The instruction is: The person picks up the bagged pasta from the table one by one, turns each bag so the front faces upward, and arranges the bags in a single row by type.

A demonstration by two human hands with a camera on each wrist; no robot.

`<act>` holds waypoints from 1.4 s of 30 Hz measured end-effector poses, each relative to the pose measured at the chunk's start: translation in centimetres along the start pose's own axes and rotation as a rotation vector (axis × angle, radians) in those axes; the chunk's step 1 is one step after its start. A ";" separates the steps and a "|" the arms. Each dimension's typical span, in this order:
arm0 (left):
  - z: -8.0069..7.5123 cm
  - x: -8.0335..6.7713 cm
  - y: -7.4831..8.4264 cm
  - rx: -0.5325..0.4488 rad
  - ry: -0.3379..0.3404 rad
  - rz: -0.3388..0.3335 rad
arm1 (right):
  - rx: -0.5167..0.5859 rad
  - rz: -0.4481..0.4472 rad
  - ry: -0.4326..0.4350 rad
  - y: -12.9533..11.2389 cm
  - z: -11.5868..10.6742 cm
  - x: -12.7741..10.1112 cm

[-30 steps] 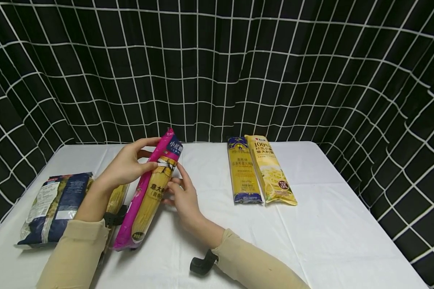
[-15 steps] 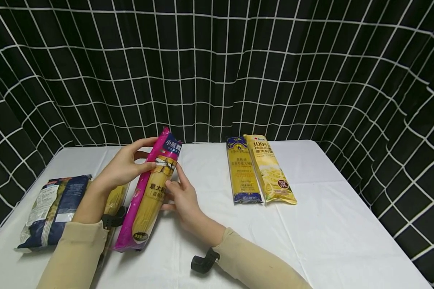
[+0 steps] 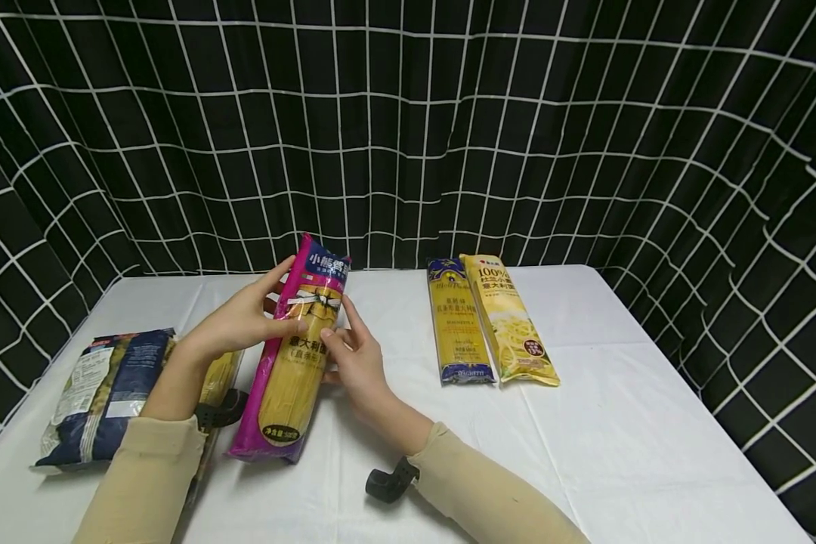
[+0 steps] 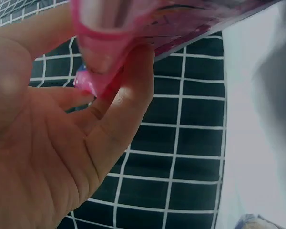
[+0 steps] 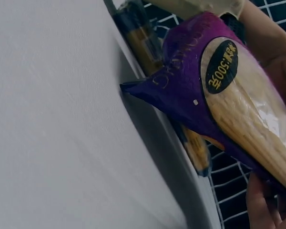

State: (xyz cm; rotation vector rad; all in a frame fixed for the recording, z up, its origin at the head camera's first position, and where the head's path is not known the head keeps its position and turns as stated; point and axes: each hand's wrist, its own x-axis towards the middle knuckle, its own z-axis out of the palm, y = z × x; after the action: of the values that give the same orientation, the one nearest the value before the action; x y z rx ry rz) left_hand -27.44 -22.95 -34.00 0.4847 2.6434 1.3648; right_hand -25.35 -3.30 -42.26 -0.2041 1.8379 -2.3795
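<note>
A pink and purple packet of spaghetti (image 3: 289,400) leans between both hands, its top end farther away and its printed front with a clear window facing up. My left hand (image 3: 234,321) grips its upper left side, thumb across the front. In the left wrist view, fingers (image 4: 133,95) of that hand curl behind the pink wrapper. From the right, my right hand (image 3: 363,370) holds the packet's edge, with the thumb on the front and the other fingers partly hidden behind. The right wrist view shows the packet's bottom end (image 5: 181,90) close over the white cloth.
To the left lies a navy bag of pasta (image 3: 132,378). Another yellow pasta packet (image 3: 221,374) is partly covered by the left forearm. Two spaghetti packets, one blue-ended (image 3: 459,325) and one cream-yellow (image 3: 510,325), lie side by side on the white tablecloth (image 3: 619,423). Black gridded curtain (image 3: 408,136) surrounds the table.
The packet has turned so its front faces the head camera more squarely, and its lower end has swung right. Both hands have shifted slightly right, and the right thumb has come onto the front.
</note>
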 end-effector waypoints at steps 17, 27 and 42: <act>0.7 0.7 -1.1 -0.019 0.014 -0.049 | -0.152 0.005 -0.056 -1.1 -1.3 0.8; 2.8 2.5 -1.4 -0.135 0.084 -0.095 | -0.205 -0.035 -0.046 -2.5 -3.7 1.5; 7.8 8.3 -0.4 -0.150 0.137 -0.111 | -0.369 -0.058 0.066 -3.5 -9.4 4.2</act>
State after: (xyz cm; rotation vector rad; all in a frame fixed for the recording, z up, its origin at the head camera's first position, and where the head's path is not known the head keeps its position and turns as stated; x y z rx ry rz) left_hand -33.33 -14.39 -38.60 0.2312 2.6003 1.5981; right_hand -31.25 5.73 -41.05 -0.2176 2.3214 -2.0826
